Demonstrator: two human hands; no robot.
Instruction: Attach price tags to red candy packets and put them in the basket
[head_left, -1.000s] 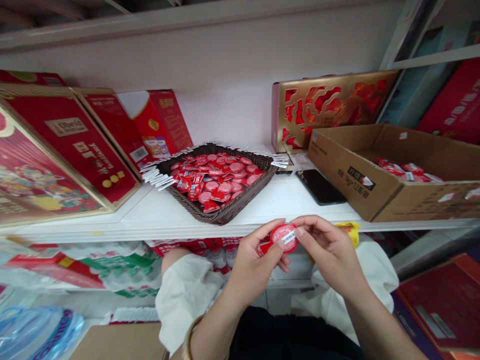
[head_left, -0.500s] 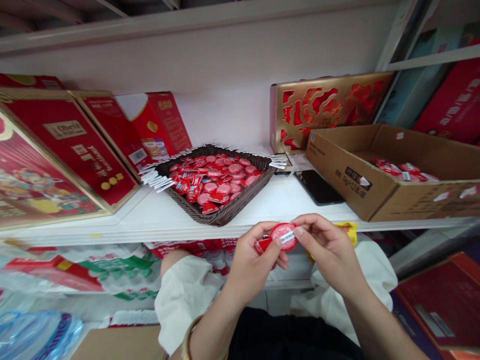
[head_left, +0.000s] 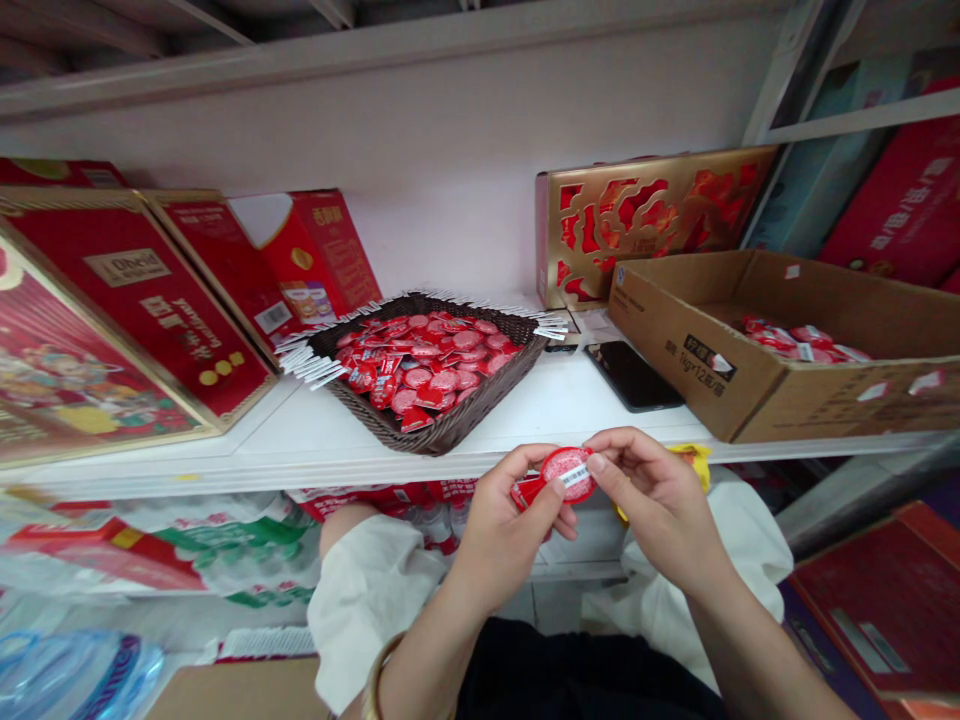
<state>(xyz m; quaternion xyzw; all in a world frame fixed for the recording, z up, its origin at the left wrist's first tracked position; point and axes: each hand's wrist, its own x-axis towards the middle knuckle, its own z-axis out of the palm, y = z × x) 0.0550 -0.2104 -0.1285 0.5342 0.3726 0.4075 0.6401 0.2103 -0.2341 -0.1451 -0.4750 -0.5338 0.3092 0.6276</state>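
Between my hands is a small red round packet [head_left: 564,462] with a white barcode sticker [head_left: 574,476] across its face. My left hand [head_left: 517,520] is closed on the packet's left side, its thumb on the front by the sticker. My right hand [head_left: 651,492] pinches the packet's right edge, thumb at the sticker's end. Beyond them on the shelf stands a dark woven basket [head_left: 457,428] full of similar red packets [head_left: 435,365]. White barcode strips [head_left: 309,364] stick out along the basket's rim.
An open cardboard box [head_left: 679,385] with several red packets stands at right, beside a black phone [head_left: 632,376]. Behind is a gold and red gift box [head_left: 652,225]. Red gift boxes [head_left: 195,300] line the left. Below the white shelf edge [head_left: 247,475] are wrapped bottles [head_left: 247,545].
The view has shifted slightly. Both hands keep the same grip on the packet, and the sticker lies in the same place.
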